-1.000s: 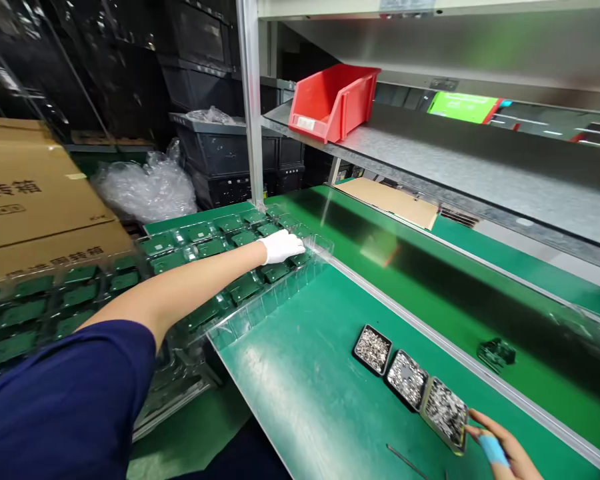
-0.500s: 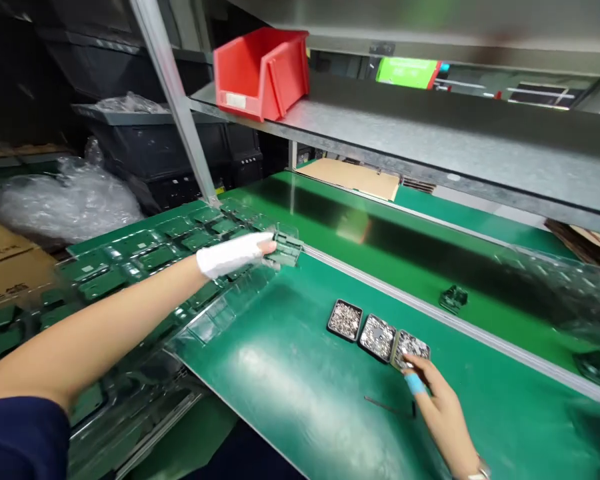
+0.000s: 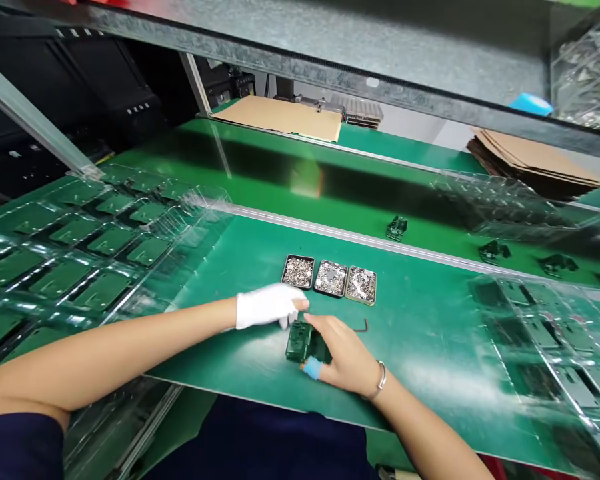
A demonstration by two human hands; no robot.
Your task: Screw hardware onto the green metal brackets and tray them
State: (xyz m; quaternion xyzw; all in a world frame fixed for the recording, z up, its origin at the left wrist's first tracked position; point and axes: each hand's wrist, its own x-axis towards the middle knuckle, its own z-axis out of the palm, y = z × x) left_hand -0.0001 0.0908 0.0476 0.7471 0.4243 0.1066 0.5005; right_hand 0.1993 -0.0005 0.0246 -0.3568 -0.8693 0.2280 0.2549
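Observation:
A small green plastic block (image 3: 297,341) is just above the green worktop, close to its front edge. My right hand (image 3: 344,352), with blue tape round its thumb, grips the block from the right. My left hand (image 3: 273,305), in a white glove with bare fingertips, is closed at the block's upper left corner; part of its grip is hidden. Beyond the hands stand small square trays of metal parts: a left one (image 3: 299,271), a middle one (image 3: 331,277) and a right one (image 3: 361,284). An L-shaped hex key (image 3: 365,325) lies behind my right hand.
Clear plastic trays with green parts lie at left (image 3: 105,240) and right (image 3: 570,353). A metal rail (image 3: 320,230) crosses the worktop; several dark green pieces (image 3: 397,227) sit beyond it. A metal shelf (image 3: 330,73) hangs overhead, with stacked cardboard (image 3: 530,160) behind.
My left hand has come from the left tray to the front middle with a green part. My right hand has left the right metal-parts tray and now grips the block. The view has swung right.

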